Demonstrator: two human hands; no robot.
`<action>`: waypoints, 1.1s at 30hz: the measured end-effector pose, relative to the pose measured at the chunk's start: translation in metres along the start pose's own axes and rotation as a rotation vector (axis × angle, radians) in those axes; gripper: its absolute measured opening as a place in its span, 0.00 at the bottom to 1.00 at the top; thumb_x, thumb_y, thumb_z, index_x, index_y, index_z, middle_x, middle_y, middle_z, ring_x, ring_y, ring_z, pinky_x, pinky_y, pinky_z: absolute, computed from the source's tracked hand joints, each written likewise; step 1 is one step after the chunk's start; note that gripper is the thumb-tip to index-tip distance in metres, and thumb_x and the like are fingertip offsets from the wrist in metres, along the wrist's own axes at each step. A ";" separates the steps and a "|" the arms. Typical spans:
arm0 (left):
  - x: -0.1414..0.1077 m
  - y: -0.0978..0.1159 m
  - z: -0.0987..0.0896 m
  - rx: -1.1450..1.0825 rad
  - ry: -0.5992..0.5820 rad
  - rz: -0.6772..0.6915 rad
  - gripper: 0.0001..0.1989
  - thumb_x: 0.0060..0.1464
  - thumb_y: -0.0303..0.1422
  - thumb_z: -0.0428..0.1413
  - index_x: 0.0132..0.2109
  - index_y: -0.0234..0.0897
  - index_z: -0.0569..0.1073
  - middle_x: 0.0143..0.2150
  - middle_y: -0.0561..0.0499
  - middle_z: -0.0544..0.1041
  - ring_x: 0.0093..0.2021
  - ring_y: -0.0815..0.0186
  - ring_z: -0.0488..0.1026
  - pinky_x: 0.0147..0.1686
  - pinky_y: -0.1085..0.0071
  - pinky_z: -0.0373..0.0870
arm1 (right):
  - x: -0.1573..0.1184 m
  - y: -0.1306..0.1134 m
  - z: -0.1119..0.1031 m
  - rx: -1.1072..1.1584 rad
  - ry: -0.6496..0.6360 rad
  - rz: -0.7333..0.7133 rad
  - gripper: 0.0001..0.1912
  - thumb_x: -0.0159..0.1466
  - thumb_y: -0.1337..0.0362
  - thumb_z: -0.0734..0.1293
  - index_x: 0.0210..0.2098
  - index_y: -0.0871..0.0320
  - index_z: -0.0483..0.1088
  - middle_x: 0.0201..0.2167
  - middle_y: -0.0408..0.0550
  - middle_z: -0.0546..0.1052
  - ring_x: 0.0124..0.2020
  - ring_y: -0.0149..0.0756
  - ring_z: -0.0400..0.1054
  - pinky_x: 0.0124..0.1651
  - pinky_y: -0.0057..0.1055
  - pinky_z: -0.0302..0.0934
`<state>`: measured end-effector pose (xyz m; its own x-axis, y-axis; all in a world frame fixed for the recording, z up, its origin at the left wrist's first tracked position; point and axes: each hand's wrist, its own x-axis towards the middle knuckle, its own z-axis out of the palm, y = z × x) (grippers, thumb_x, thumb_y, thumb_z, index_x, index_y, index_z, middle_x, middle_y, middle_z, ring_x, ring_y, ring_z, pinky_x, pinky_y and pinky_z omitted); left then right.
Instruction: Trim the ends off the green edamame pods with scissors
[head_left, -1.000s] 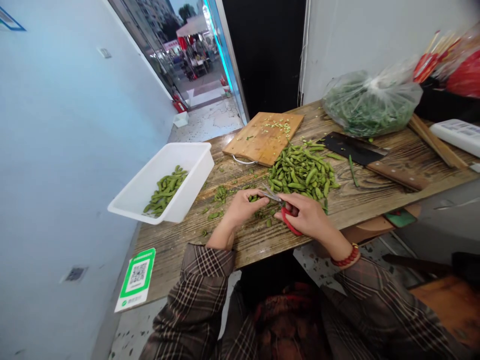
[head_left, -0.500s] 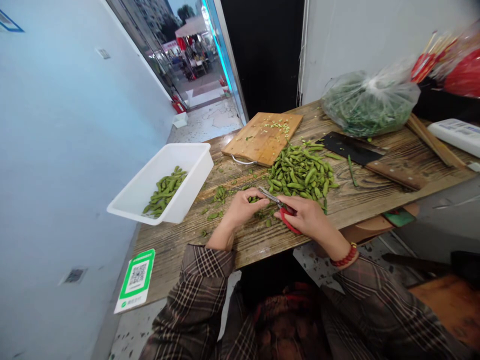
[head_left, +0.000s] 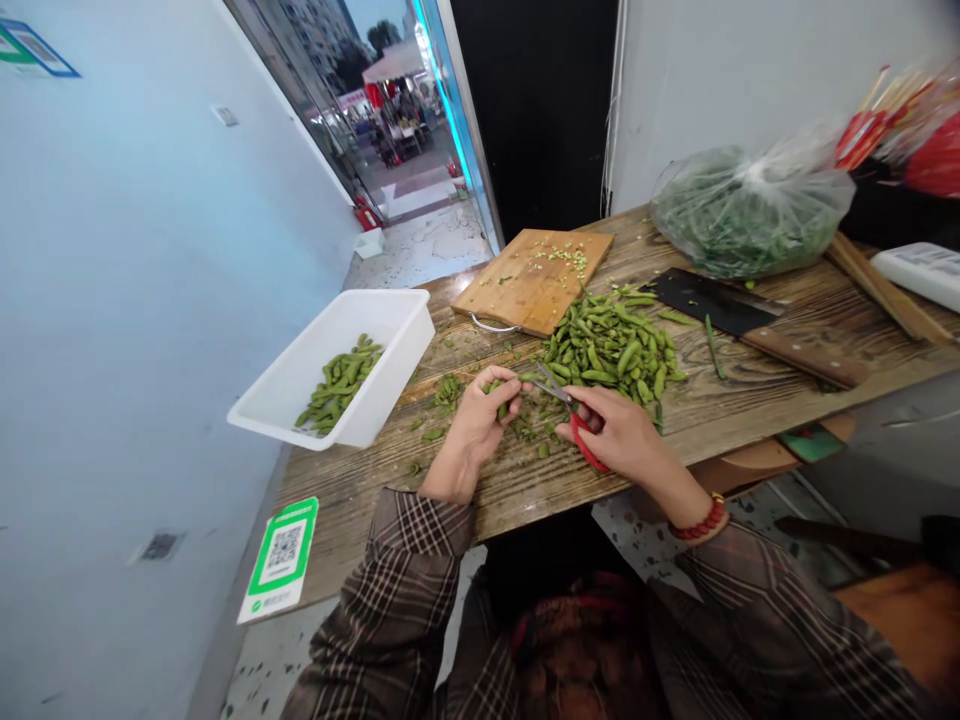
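While the left hand (head_left: 484,412) is closed around slender green pods (head_left: 493,387), the right hand (head_left: 621,432) clasps red-handled metal scissors (head_left: 586,446) above the brown wooden counter (head_left: 525,505); near left, a green-and-white QR card (head_left: 280,558) bears illegibly small print.

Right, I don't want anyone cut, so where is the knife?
In the head view, the knife lies on the table at right, between the pods and the near edge, below the bag.

Tray (head_left: 409,365) — smooth white plastic; table (head_left: 525,500) — rough-grained wood.
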<state>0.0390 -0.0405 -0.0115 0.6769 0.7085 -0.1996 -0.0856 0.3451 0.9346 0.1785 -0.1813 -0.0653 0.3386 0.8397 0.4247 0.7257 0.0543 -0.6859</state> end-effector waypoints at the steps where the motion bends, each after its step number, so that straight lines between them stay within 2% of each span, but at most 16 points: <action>1: 0.000 -0.001 0.001 0.016 -0.016 -0.009 0.15 0.42 0.31 0.64 0.34 0.35 0.65 0.28 0.52 0.77 0.19 0.78 0.64 0.19 0.82 0.53 | 0.000 0.000 0.000 0.001 -0.001 -0.004 0.24 0.60 0.53 0.69 0.53 0.56 0.69 0.29 0.44 0.70 0.24 0.31 0.64 0.31 0.30 0.63; 7: -0.004 -0.009 0.006 0.096 -0.132 -0.048 0.15 0.44 0.32 0.64 0.33 0.35 0.64 0.27 0.51 0.78 0.18 0.77 0.64 0.18 0.81 0.52 | 0.000 0.002 0.000 0.028 0.034 -0.035 0.24 0.60 0.51 0.68 0.52 0.57 0.69 0.29 0.45 0.70 0.25 0.32 0.63 0.30 0.30 0.62; 12: -0.005 -0.010 0.007 0.126 -0.191 -0.087 0.15 0.44 0.33 0.65 0.33 0.35 0.65 0.27 0.51 0.77 0.18 0.77 0.63 0.19 0.80 0.53 | -0.002 0.002 -0.002 -0.010 0.053 -0.062 0.24 0.62 0.51 0.66 0.52 0.59 0.69 0.30 0.48 0.73 0.29 0.36 0.66 0.34 0.33 0.63; 16: -0.001 -0.008 0.002 0.102 -0.108 -0.062 0.14 0.44 0.33 0.64 0.36 0.33 0.71 0.24 0.54 0.74 0.18 0.79 0.62 0.18 0.81 0.52 | -0.001 0.002 -0.002 0.026 0.045 -0.068 0.23 0.63 0.52 0.66 0.52 0.60 0.70 0.37 0.52 0.76 0.33 0.38 0.69 0.37 0.33 0.64; 20: 0.007 -0.003 -0.005 -0.024 -0.023 -0.014 0.11 0.47 0.35 0.62 0.35 0.33 0.70 0.23 0.56 0.70 0.19 0.79 0.63 0.18 0.82 0.55 | 0.001 -0.001 -0.004 0.078 0.139 0.068 0.22 0.61 0.52 0.67 0.49 0.61 0.72 0.35 0.51 0.77 0.30 0.36 0.68 0.35 0.32 0.64; 23: 0.010 0.001 -0.007 -0.107 0.005 -0.026 0.12 0.49 0.37 0.60 0.34 0.34 0.68 0.28 0.52 0.74 0.24 0.73 0.71 0.21 0.79 0.65 | 0.001 -0.002 -0.005 0.107 0.192 0.130 0.22 0.61 0.52 0.67 0.48 0.60 0.72 0.32 0.48 0.77 0.27 0.34 0.67 0.32 0.30 0.63; 26: 0.011 0.003 -0.005 -0.110 -0.021 -0.008 0.14 0.47 0.38 0.62 0.34 0.35 0.67 0.32 0.50 0.76 0.31 0.67 0.76 0.28 0.74 0.72 | 0.001 -0.001 -0.005 0.118 0.205 0.133 0.22 0.60 0.52 0.66 0.48 0.60 0.72 0.32 0.48 0.77 0.27 0.34 0.67 0.33 0.31 0.63; 28: 0.013 0.003 -0.002 -0.032 -0.057 0.020 0.14 0.45 0.35 0.64 0.34 0.35 0.67 0.31 0.51 0.76 0.28 0.69 0.74 0.25 0.76 0.70 | 0.001 0.000 -0.005 0.142 0.210 0.143 0.22 0.60 0.52 0.67 0.48 0.59 0.72 0.33 0.49 0.77 0.28 0.35 0.68 0.33 0.31 0.64; 30: 0.016 0.002 0.002 0.123 -0.078 0.053 0.12 0.44 0.33 0.63 0.34 0.35 0.69 0.29 0.52 0.75 0.22 0.74 0.69 0.19 0.80 0.61 | 0.000 0.001 -0.005 0.175 0.223 0.158 0.22 0.60 0.53 0.67 0.49 0.59 0.72 0.36 0.49 0.78 0.31 0.36 0.70 0.36 0.32 0.65; 33: 0.024 -0.001 0.010 0.412 -0.083 0.131 0.06 0.47 0.30 0.59 0.34 0.34 0.73 0.26 0.53 0.73 0.17 0.77 0.62 0.17 0.79 0.56 | 0.000 0.002 -0.006 0.221 0.256 0.201 0.22 0.59 0.54 0.67 0.49 0.59 0.72 0.39 0.50 0.79 0.34 0.37 0.72 0.41 0.34 0.66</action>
<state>0.0620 -0.0298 -0.0141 0.7379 0.6719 -0.0635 0.1133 -0.0306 0.9931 0.1831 -0.1840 -0.0630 0.6197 0.6848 0.3834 0.4923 0.0412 -0.8694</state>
